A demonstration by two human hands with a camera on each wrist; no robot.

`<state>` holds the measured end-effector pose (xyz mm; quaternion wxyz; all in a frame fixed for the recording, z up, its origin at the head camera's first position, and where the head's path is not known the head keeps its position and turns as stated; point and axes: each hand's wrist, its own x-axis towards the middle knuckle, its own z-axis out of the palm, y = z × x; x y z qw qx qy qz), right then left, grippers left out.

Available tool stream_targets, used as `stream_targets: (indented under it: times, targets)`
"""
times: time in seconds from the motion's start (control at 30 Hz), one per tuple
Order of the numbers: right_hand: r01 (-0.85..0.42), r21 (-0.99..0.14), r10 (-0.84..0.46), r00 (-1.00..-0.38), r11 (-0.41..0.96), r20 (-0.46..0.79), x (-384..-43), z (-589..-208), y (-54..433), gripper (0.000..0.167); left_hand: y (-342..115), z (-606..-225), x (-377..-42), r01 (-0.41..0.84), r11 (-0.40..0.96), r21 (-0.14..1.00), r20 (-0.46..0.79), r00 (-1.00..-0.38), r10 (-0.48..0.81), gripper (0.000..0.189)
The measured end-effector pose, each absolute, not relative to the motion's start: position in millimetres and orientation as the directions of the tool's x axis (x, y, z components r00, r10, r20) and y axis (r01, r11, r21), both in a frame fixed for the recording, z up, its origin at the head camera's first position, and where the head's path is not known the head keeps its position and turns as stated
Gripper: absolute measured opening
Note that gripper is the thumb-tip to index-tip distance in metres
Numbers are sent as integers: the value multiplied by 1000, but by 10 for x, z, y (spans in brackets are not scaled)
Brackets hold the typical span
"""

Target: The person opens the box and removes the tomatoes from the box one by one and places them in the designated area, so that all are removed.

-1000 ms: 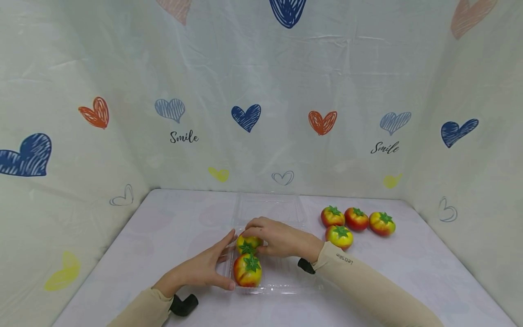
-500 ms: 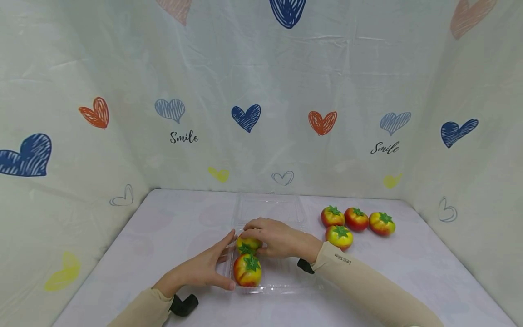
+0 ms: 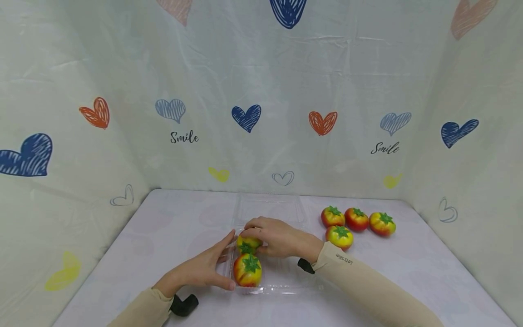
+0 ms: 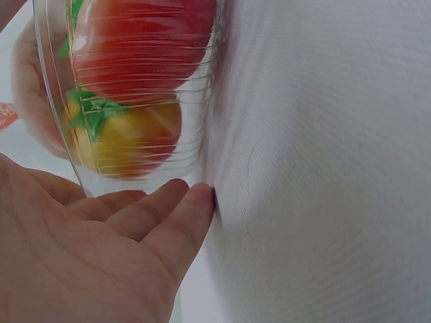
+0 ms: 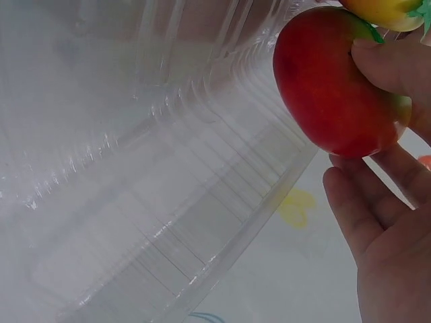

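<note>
A clear plastic clamshell box lies on the table with its lid folded back. Two red-and-yellow tomatoes with green star-shaped leaves sit along its left side. My right hand grips the farther tomato, thumb on one side and fingers on the other; the right wrist view shows this tomato's red side. The nearer tomato stands against it. My left hand lies along the outside of the box's left wall, thumb spread toward the front corner. In the left wrist view its fingers extend nearly straight beside the ribbed wall.
Several more tomatoes stand grouped on the table to the right, behind my right forearm. The open lid lies toward the back of the white table. A heart-printed curtain encloses the back and sides.
</note>
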<state>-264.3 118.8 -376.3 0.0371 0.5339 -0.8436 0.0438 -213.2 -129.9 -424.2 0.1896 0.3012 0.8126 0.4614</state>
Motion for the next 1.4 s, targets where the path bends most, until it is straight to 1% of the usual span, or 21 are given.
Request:
stream_targets:
  times: [0.27,0.47,0.87,1.17,1.4]
  targets:
    - [-905,-50,-896,-425,423,128,-2650,-3745,1203,46,-1293,-4232,-2128,305,403,863,-41,-751,659,118]
    - [-913,-50,-895,-407,404,183,-2656,-3733,1219,46,-1291,-4228,-2124,293,411,863,-54,-757,652,118]
    - [-917,-77,-884,-397,390,246,-2654,-3682,1259,47,-1295,-4241,-2134,300,390,871,-37,-751,660,119]
    - [-914,-84,-877,-404,396,262,-2643,-3628,1301,49,-1291,-4239,-2128,290,402,868,-49,-756,653,118]
    - [-917,-75,-872,-396,392,288,-2641,-3606,1337,50,-1291,-4256,-2128,294,405,866,-48,-757,651,118]
